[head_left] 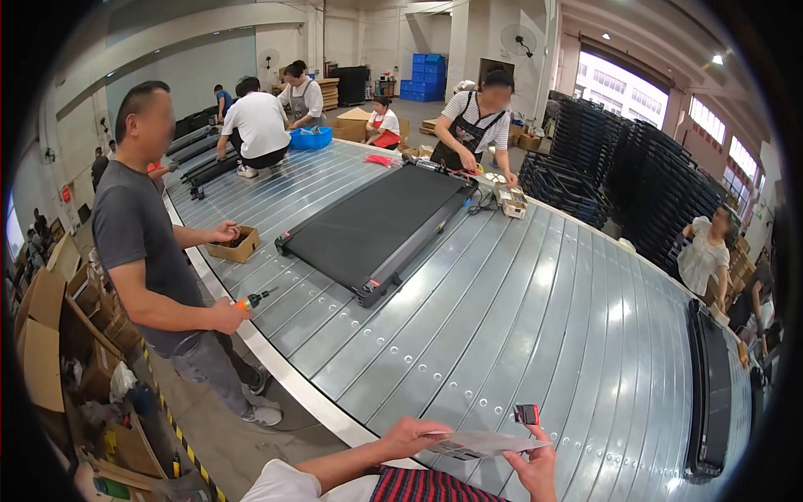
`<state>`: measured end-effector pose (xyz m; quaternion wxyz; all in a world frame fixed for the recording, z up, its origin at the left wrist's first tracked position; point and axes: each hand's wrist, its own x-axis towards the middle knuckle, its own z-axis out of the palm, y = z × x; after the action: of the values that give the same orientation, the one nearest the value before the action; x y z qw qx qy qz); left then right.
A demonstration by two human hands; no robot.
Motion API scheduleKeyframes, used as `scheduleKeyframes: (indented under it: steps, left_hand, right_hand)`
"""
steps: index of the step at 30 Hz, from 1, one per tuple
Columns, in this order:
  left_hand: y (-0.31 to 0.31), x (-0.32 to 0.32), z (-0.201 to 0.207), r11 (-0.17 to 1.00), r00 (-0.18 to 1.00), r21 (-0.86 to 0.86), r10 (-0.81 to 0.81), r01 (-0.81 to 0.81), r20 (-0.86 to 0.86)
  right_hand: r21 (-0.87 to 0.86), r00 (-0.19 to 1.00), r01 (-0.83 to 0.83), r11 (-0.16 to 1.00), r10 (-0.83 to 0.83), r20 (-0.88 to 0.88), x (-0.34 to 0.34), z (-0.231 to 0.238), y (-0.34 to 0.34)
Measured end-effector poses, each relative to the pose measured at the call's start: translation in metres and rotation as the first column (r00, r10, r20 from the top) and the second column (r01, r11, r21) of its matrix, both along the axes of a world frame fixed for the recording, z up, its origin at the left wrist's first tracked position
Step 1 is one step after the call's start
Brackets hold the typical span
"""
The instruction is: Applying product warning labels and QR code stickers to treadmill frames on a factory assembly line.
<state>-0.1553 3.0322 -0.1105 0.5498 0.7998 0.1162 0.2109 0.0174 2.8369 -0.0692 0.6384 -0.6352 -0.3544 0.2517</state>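
Note:
Near the table's front edge, my left hand (411, 438) pinches the left end of a thin pale printed sheet (478, 443). The sheet is tilted, so its face is hard to make out. My right hand (537, 467) grips the sheet's other end. A small black-and-red flat piece (527, 414) stands up at this hand's fingertips; whether it is a label or a packet I cannot tell. Farther off, a black walking-pad treadmill (376, 219) lies flat on the slatted metal work surface (493, 335).
At the left stands a person (138, 226) with an orange power screwdriver (249, 301), beside a small cardboard box (236, 244). Across the surface another person (477, 125) works at the treadmill's far end. A second dark treadmill (709, 385) lies at the right. Black frames (636, 176) are stacked behind.

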Motion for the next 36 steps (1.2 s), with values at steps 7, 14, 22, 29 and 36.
scheduleKeyframes:
  steps: [7, 14, 22, 29, 36]
  left_hand:
    - [-0.065, 0.075, -0.004, 0.991, 0.998, 0.133, -0.005, 0.014, -0.070]
    - [-0.079, 0.081, 0.029, 0.976, 0.955, 0.163, 0.182, -0.146, -0.235]
    - [-0.055, 0.043, 0.051, 0.962, 0.954, 0.063, 0.273, -0.267, -0.122]
    - [-0.028, 0.018, 0.058, 0.994, 0.994, -0.024, 0.108, -0.108, -0.012]
    - [-0.021, -0.001, 0.057, 0.989, 0.992, -0.077, 0.128, -0.128, -0.017]
  right_hand:
    - [-0.167, 0.985, -0.099, 0.981, 0.121, 0.124, 0.109, -0.041, -0.053]
    - [-0.150, 0.951, -0.307, 0.940, 0.299, -0.076, 0.130, -0.039, -0.027]
    - [-0.112, 0.903, -0.336, 0.935, 0.354, 0.243, 0.077, 0.014, -0.002]
    - [-0.332, 0.957, -0.177, 0.926, 0.241, 0.161, 0.033, 0.020, 0.005]
    - [-0.336, 0.959, -0.164, 0.927, 0.230, 0.168, -0.002, 0.051, 0.010]
